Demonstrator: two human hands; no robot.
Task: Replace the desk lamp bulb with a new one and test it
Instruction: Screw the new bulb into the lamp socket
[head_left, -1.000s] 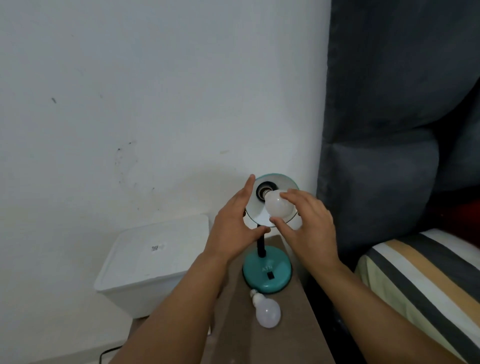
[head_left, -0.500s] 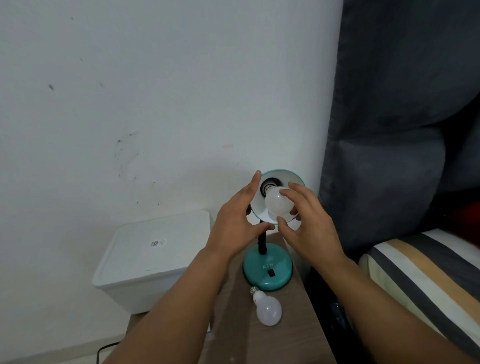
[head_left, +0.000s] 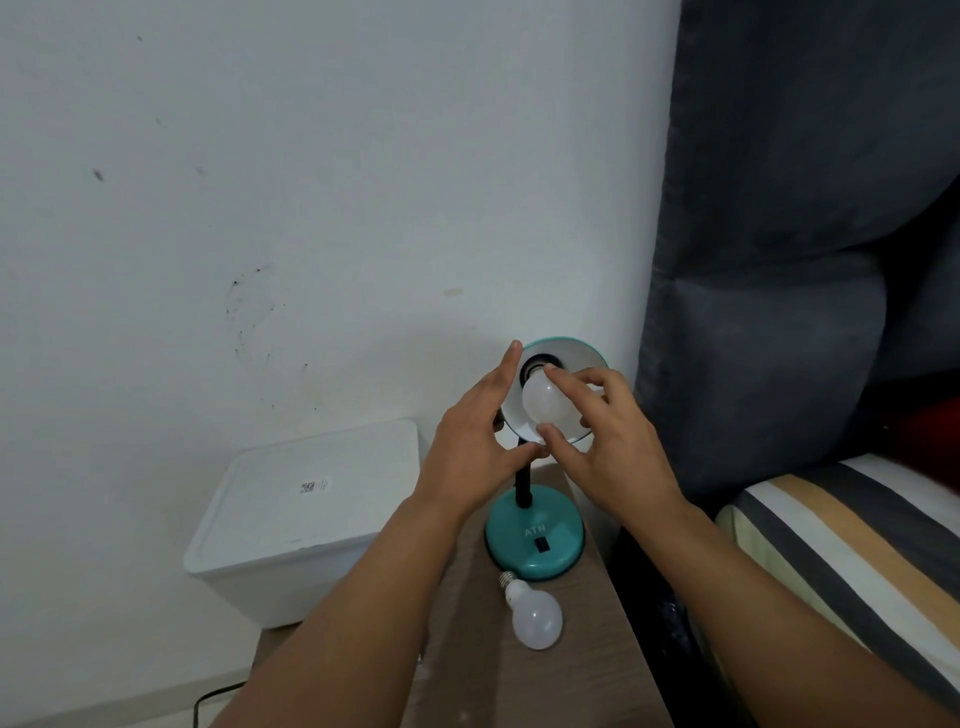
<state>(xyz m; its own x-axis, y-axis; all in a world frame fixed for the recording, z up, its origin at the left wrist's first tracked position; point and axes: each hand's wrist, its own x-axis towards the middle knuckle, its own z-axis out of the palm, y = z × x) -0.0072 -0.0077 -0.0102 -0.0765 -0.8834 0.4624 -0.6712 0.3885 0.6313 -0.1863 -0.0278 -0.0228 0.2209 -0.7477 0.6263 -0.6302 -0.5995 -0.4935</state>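
- Basically a two-hand job: the left hand (head_left: 470, 447) steadies the lamp shade (head_left: 563, 395), the right hand (head_left: 605, 441) works the bulb in the shade (head_left: 545, 408).
- Left hand: fingers mostly straight along the shade's left rim, thumb tucked under the lower edge. Reads as bracing, not a closed grip; likely there so the head on the black neck (head_left: 523, 486) doesn't swing while the bulb turns.
- Right hand: fingertips curled round the frosted globe, index over the top, thumb underneath. That's a pinch on the widest part, which suits twisting.
- Bulb in the shade: white, matte, unlit, base pointing into the dark socket (head_left: 537, 366). Can't tell whether the threads are engaged or how far, and can't tell turn direction from this.
- Second bulb (head_left: 535, 616) lies on its side on the wooden table (head_left: 519, 686), just in front of the teal lamp base (head_left: 535, 535), screw cap toward the base. Same white frosted look, so I can't say which one is old and which is new.
- Parking it near the base keeps it within reach, but it's round and near the hands' path; it could roll.
- Black rocker switch (head_left: 543, 544) sits on the front of the base, untouched. Test step not yet done, in my judgement.
- White lidded bin (head_left: 306, 514) stands left of the table, against the wall.
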